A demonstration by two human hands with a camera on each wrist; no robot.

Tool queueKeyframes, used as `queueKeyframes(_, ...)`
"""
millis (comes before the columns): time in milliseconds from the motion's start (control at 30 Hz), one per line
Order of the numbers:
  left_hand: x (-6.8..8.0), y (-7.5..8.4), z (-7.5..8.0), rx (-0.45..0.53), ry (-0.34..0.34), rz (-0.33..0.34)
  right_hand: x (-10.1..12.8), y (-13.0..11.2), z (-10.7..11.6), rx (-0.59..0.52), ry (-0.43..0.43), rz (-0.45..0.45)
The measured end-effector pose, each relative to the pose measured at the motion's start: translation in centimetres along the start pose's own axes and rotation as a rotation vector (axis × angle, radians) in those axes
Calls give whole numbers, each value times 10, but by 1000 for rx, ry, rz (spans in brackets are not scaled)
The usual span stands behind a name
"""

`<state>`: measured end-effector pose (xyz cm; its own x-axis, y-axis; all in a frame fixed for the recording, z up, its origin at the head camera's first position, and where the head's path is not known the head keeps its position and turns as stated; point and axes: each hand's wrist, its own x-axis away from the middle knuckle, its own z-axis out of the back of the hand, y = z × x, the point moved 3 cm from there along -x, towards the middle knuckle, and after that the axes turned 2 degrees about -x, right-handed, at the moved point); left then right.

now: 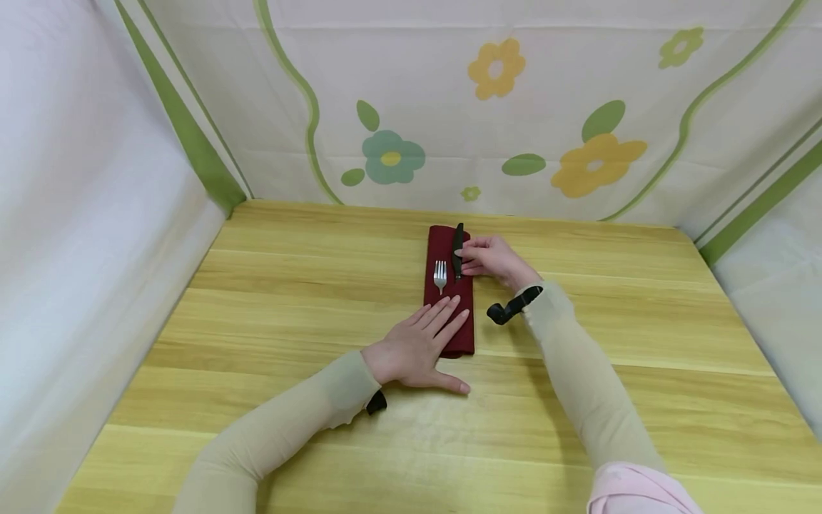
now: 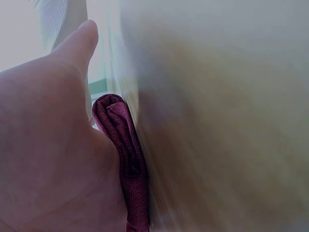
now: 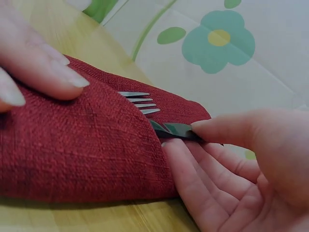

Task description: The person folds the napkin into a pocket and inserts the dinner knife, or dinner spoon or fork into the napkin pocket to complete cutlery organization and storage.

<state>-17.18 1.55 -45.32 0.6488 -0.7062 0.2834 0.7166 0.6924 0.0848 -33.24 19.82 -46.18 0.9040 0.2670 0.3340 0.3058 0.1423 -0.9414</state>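
A dark red folded cloth napkin point(image 1: 459, 335) lies lengthwise on the table, its layered edge visible in the left wrist view. From its fold the tines of a fork point(image 1: 439, 275) stick out. Beside the fork is a dark table knife point(image 1: 459, 243), pinched between thumb and fingers of my right hand point(image 1: 491, 260). In the right wrist view the knife point(image 3: 178, 129) enters the napkin's fold point(image 3: 96, 145), where its lower part is hidden. My left hand point(image 1: 417, 350) rests flat on the napkin's near part, fingers straight and thumb spread over the wood.
The wooden table point(image 1: 289, 321) reaches back to a white flowered cloth wall point(image 1: 437, 86). White cloth also hangs at the left point(image 1: 83, 214) and right sides. A black strap camera point(image 1: 507, 310) sits on my right wrist.
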Motion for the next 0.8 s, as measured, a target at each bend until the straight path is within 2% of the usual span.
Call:
queueKeyframes(333, 1, 1, 1, 2, 0, -2, -12, -4, 4, -43, 165, 12)
queueKeyframes(600, 3, 3, 5, 13, 14, -12, -11, -6, 6, 3, 142, -4)
queueKeyframes(800, 1, 1, 1, 6, 6, 3, -8, -6, 4, 23, 100, -8)
